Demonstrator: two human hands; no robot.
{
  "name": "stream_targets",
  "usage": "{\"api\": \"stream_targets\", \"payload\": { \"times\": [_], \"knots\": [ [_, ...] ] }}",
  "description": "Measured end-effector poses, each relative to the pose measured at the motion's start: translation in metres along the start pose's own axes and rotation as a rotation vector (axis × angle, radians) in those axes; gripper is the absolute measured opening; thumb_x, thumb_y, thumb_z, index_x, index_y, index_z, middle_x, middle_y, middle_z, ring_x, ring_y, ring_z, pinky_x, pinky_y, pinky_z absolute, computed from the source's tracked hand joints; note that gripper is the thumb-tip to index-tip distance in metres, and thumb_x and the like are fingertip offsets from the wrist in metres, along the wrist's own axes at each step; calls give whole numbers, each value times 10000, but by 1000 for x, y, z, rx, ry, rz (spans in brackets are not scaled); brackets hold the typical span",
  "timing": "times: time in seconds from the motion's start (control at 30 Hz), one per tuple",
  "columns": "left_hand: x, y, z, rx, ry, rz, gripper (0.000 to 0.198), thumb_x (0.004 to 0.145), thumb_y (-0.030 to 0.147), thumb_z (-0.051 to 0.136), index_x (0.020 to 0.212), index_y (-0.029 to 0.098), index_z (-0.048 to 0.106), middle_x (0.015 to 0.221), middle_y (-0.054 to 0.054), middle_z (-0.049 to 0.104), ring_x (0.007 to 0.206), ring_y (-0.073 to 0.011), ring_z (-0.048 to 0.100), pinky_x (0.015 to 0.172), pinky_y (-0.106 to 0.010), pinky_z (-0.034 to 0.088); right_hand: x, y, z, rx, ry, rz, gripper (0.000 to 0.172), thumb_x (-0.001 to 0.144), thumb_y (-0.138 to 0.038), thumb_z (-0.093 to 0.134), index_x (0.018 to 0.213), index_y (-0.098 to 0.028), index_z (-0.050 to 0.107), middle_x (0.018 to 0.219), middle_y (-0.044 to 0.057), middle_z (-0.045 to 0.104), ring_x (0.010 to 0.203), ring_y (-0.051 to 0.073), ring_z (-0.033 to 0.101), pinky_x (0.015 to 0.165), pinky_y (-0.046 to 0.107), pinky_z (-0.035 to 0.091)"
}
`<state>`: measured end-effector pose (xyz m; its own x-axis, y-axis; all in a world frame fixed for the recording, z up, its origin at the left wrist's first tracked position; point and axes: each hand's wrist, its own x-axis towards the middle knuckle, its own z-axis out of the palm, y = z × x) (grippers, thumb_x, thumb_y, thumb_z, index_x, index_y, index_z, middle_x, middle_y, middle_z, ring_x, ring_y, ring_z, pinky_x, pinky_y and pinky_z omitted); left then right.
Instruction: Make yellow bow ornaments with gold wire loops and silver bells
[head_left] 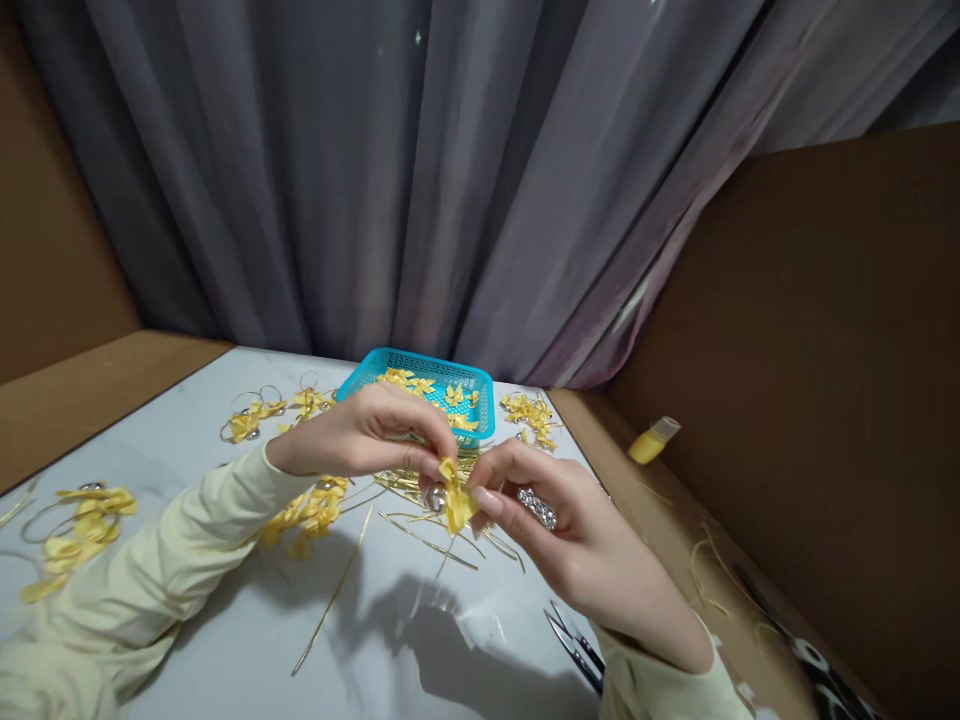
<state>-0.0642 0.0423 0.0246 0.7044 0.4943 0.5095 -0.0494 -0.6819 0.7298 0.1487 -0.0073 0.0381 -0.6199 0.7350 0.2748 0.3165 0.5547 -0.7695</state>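
My left hand point(382, 432) pinches the upper part of a yellow ribbon bow point(455, 500) between thumb and fingertips. On the bow's right side, my right hand point(551, 510) grips it with thumb and index finger. A round silver bell point(434, 497) shows just left of the bow; whether it is attached I cannot tell. Beneath both hands lie several gold wire ties point(409, 487) in a loose pile. A cluster of silver shiny pieces point(536, 508) shows through the gap in my right hand, partly hidden by its fingers.
Behind the hands stands a blue basket point(486, 400) with yellow bows. More yellow bows with bells lie on the white table at left point(82, 530) and right point(529, 412). Scissors point(574, 645) rest near my right wrist. A yellow-filled container point(654, 440) is at right; a grey curtain point(337, 180) hangs behind.
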Motion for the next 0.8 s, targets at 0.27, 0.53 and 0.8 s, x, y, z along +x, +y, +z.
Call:
{"api": "stream_targets", "payload": {
  "times": [0.27, 0.53, 0.8],
  "knots": [
    [3, 3, 0, 79, -13, -3, 81, 855, 146, 557, 825, 109, 623, 701, -60, 650, 614, -111, 623, 583, -193, 524, 2, 2, -1, -165, 129, -114, 102, 891, -145, 481, 895, -169, 579, 894, 24, 607, 872, 144, 545, 795, 305, 407],
    [6, 6, 0, 304, 46, 104, 61, 848, 131, 565, 852, 138, 625, 776, -58, 666, 723, -128, 614, 666, -220, 497, 1, 3, -2, -224, 211, -131, 93, 882, -143, 488, 853, -179, 568, 861, 26, 581, 843, 154, 520, 752, 299, 412],
    [8, 10, 3, 459, 5, 176, 133, 855, 80, 519, 916, 165, 601, 923, -78, 571, 857, -144, 563, 757, -243, 487, 8, 11, -3, -172, 145, -109, 90, 836, -211, 592, 899, -207, 527, 928, 25, 579, 902, 167, 529, 799, 311, 418]
  ]
}}
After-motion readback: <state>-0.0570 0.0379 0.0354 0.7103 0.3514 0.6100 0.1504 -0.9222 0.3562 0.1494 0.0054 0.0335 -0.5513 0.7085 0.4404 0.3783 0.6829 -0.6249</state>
